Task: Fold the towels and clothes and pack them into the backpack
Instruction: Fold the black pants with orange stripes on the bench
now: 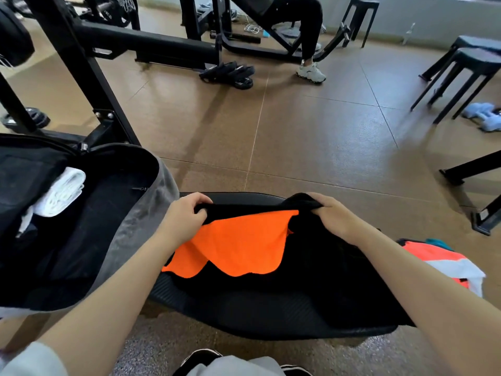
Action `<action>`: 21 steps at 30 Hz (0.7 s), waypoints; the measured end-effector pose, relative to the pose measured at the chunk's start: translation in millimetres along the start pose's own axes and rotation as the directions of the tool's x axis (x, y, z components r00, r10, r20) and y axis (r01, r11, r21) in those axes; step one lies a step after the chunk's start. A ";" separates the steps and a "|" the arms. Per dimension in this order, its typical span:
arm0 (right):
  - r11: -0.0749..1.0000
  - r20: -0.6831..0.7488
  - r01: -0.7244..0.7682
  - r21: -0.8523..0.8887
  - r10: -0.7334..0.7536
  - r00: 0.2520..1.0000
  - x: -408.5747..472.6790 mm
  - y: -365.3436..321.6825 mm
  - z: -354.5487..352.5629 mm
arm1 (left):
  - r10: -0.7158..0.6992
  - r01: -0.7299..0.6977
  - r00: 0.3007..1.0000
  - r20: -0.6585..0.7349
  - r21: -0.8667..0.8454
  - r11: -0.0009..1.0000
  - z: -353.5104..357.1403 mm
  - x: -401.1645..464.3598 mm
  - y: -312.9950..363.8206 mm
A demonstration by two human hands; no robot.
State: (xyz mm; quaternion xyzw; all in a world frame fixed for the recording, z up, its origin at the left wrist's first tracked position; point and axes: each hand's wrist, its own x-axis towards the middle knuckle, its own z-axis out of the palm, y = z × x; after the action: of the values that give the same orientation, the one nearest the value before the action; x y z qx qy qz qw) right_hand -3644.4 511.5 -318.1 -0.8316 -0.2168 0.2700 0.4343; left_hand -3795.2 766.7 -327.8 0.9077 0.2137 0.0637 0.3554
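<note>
Black-and-orange garment (244,245) pinched between both hands, no legible label.

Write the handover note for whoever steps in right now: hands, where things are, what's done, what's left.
Left hand and right hand each pinch the far edge of the black and orange garment, which lies spread on the bench pad.
Backpack lies open at left, with a rolled white towel already inside.
Left: fold this garment and pack it, then the orange and white clothing heaped at the right end of the bench.
</note>
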 end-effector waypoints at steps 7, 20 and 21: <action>0.979 -0.478 0.041 0.200 0.061 0.876 7.9 -4.5 -16.2 | -0.092 0.048 0.959 -0.268 -0.169 0.984 17.9 10.0 2.6; 0.940 -0.204 -0.131 -0.316 0.067 0.977 -28.6 22.8 -54.1 | 0.007 -0.022 0.994 -0.107 -0.139 0.990 39.0 27.8 25.2; 0.886 -0.226 -0.126 -0.446 0.024 0.974 -29.0 28.9 -56.5 | -0.051 0.020 0.989 -0.138 -0.221 0.975 41.1 33.1 27.6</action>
State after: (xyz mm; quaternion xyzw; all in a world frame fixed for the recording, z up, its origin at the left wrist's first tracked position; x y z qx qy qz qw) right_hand -3626.8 444.8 -307.9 -0.9423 -0.1938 0.1370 0.2361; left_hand -3744.9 737.6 -340.8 0.8522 0.2465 0.1453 0.4380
